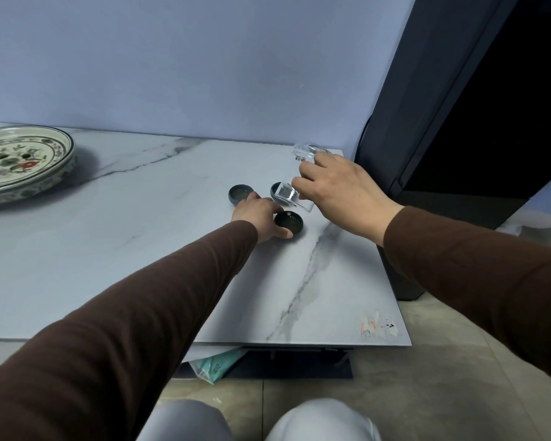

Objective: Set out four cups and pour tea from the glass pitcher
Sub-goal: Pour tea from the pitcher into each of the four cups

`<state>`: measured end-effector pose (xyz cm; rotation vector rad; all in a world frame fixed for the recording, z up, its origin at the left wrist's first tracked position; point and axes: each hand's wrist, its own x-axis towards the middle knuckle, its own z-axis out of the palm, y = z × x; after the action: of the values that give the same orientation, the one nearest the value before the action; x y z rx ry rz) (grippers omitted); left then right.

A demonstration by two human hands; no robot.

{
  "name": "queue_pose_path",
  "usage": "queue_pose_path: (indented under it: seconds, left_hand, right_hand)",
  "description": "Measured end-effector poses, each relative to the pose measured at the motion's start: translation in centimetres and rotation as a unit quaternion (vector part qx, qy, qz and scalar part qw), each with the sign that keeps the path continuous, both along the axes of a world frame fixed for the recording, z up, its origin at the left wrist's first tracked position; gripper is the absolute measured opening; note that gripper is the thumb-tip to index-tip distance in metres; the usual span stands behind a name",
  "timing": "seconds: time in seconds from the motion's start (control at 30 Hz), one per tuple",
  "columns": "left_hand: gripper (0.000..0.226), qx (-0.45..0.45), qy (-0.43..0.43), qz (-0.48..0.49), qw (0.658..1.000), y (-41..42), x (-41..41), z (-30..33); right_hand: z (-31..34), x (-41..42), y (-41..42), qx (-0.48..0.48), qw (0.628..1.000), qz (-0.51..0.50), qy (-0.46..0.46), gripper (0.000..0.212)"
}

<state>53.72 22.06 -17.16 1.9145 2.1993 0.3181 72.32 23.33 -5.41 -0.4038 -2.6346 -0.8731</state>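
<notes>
Three small dark cups show on the marble table [140, 249]. The near cup [290, 223] is held at its left side by my left hand [260, 218]. A second cup [240, 193] stands just beyond that hand, with pale liquid in it. The far cup [275, 188] is partly hidden behind the clear glass pitcher [295, 195]. My right hand [337, 189] grips the pitcher from above and tips it steeply to the left, its mouth low between the far and near cups. No stream of tea can be made out.
A large painted ceramic plate [19, 163] sits at the table's far left. A dark cabinet [458, 122] rises right of the table. The table's right edge is close to the cups. A teal bag [220, 364] lies under the table; my knees are at the bottom.
</notes>
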Motion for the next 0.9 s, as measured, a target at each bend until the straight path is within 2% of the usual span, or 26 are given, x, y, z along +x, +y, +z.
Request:
queue_pose_path:
  seconds: [0.2, 0.43, 0.63, 0.73, 0.77, 0.83, 0.9]
  left_hand:
    - [0.063, 0.001, -0.001, -0.002, 1.000, -0.1, 0.0, 0.0]
    - [0.061, -0.004, 0.007, -0.003, 1.000, -0.1, 0.1, 0.1]
    - [0.059, -0.003, 0.004, -0.003, 1.000, -0.1, 0.0, 0.1]
    - [0.060, -0.005, 0.000, -0.004, 1.000, -0.1, 0.1, 0.0]
    - [0.060, -0.007, -0.001, -0.004, 1.000, -0.1, 0.1, 0.0]
    - [0.062, -0.011, -0.004, -0.001, 1.000, -0.1, 0.0, 0.2]
    - [0.064, -0.013, -0.008, 0.003, 1.000, -0.1, 0.1, 0.2]
  right_hand:
    - [0.0, 0.0, -0.1, -0.004, 1.000, -0.005, -0.003, 0.017]
    - [0.1, -0.1, -0.2, -0.010, 1.000, 0.002, -0.001, 0.023]
    - [-0.5, -0.1, 0.3, -0.036, 0.999, -0.028, -0.011, 0.019]
    - [-1.3, 0.2, 1.1, -0.105, 0.992, -0.070, 0.019, 0.001]
    - [-1.6, 0.3, 1.4, -0.146, 0.984, -0.092, 0.048, 0.009]
    - [-2.2, 0.9, 1.9, -0.242, 0.953, -0.146, 0.112, 0.016]
    - [-2.7, 1.4, 2.5, -0.326, 0.905, -0.204, 0.180, 0.018]
